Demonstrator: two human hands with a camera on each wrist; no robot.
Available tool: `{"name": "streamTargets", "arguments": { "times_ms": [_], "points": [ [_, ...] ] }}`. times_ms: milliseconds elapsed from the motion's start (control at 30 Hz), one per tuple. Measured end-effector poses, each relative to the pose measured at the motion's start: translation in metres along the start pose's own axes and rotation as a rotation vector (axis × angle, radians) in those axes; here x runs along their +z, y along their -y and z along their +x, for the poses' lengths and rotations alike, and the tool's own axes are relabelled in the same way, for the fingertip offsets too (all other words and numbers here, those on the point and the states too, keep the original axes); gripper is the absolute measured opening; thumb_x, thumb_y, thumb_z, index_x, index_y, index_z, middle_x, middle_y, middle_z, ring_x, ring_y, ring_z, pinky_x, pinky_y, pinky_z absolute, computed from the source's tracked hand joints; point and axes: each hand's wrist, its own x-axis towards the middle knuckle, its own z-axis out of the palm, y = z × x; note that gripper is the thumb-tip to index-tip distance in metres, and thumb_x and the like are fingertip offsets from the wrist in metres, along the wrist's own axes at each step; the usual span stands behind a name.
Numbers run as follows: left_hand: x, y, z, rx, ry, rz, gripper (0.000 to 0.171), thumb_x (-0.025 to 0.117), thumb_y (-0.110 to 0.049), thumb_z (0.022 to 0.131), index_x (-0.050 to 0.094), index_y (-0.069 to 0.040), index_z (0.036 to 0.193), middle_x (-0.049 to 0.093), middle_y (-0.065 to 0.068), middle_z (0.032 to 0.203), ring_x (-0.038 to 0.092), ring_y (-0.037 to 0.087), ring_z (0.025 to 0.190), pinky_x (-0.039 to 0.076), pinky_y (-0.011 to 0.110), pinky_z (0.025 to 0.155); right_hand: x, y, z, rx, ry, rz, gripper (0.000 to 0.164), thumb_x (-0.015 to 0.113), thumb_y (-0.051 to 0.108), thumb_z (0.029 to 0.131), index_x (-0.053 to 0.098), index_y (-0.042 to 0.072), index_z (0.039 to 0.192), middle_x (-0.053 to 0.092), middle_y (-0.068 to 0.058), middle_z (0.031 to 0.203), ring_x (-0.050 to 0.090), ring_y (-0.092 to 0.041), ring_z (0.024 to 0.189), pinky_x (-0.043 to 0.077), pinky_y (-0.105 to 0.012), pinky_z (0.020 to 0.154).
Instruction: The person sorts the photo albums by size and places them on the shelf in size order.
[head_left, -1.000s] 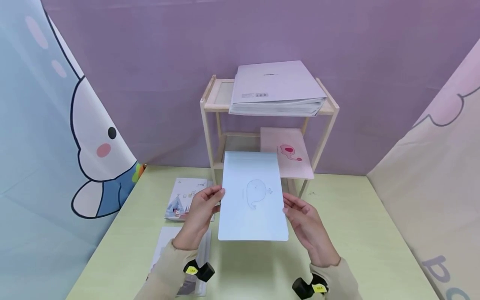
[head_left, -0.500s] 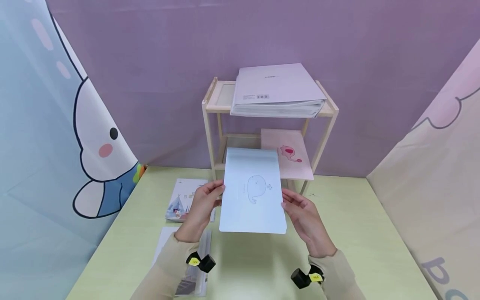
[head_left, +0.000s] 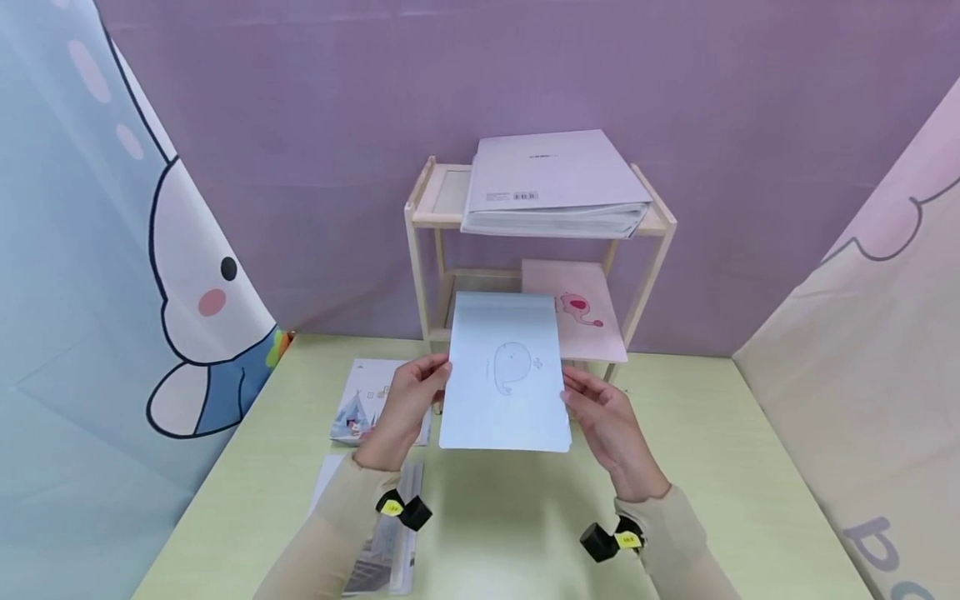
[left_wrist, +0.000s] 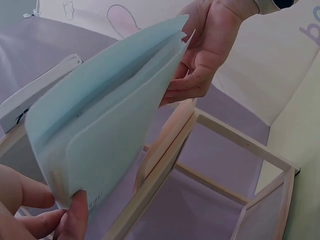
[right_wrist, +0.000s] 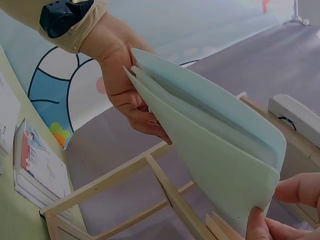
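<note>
A light blue notebook with a line-drawn whale on its cover is held up between both hands, in front of the shelf. At its left edge my left hand pinches it between thumb and fingers. My right hand grips the opposite edge the same way. From below, in the left wrist view, the notebook has its covers slightly parted, with pages showing between. The right wrist view shows the same notebook spread a little at its lower edge. Behind it, a pink notebook with an elephant lies on the middle shelf.
A small wooden shelf stands at the back of the table. On its top lies a stack of large white albums. Left on the table are a book with a tent picture and another grey-white book.
Both hands have carried the blue notebook slightly forward, toward the shelf. Its cover looks more foreshortened now, and the pink notebook stays where it was.
</note>
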Motion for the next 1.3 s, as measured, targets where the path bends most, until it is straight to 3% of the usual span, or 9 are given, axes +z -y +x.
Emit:
{"name": "streamTargets", "arguments": {
  "times_ms": [300, 700, 900, 1133, 1300],
  "points": [
    [0.002, -0.003, 0.011, 0.009, -0.003, -0.002, 0.029, 0.056, -0.005, 0.093, 0.060, 0.007, 0.119, 0.064, 0.002, 0.091, 0.058, 0.007, 0.074, 0.050, 0.022, 0.065, 0.003, 0.007, 0.008, -0.036, -0.003, 0.010, 0.045, 0.047, -0.011, 0.091, 0.036, -0.017, 0.133, 0.055, -0.003, 0.111, 0.053, -0.012, 0.104, 0.048, -0.018, 0.086],
    [0.005, -0.011, 0.022, 0.068, -0.041, 0.040, 0.030, 0.058, -0.006, 0.092, 0.061, 0.006, 0.119, 0.059, -0.002, 0.085, 0.051, 0.004, 0.069, 0.047, 0.017, 0.059, 0.007, 0.009, 0.018, -0.027, -0.034, 0.003, 0.045, 0.045, -0.010, 0.092, 0.036, -0.016, 0.135, 0.057, 0.000, 0.107, 0.056, -0.007, 0.102, 0.046, -0.017, 0.089],
    [0.001, -0.014, 0.028, 0.061, -0.005, 0.113, 0.031, 0.056, -0.005, 0.093, 0.059, 0.006, 0.121, 0.060, 0.004, 0.092, 0.051, 0.006, 0.072, 0.046, 0.017, 0.061, 0.009, 0.010, 0.024, -0.030, -0.032, -0.018, 0.045, 0.045, -0.009, 0.092, 0.036, -0.015, 0.136, 0.054, -0.006, 0.116, 0.055, -0.008, 0.104, 0.046, -0.018, 0.092],
    [-0.003, -0.021, 0.031, 0.035, 0.099, 0.184, 0.037, 0.055, -0.003, 0.092, 0.054, 0.005, 0.128, 0.059, 0.014, 0.108, 0.054, 0.010, 0.085, 0.049, 0.019, 0.071, 0.008, 0.013, 0.031, -0.021, -0.029, -0.062, 0.044, 0.046, -0.010, 0.092, 0.037, -0.016, 0.134, 0.053, -0.007, 0.115, 0.054, -0.006, 0.101, 0.046, -0.017, 0.091],
    [0.000, -0.026, 0.034, 0.060, 0.095, 0.196, 0.034, 0.055, -0.001, 0.092, 0.056, 0.005, 0.126, 0.059, 0.015, 0.107, 0.053, 0.012, 0.087, 0.049, 0.019, 0.073, 0.008, 0.017, 0.035, -0.018, -0.045, -0.121, 0.044, 0.047, -0.007, 0.092, 0.039, -0.014, 0.135, 0.049, -0.014, 0.122, 0.053, -0.007, 0.103, 0.046, -0.016, 0.090]
  ]
}}
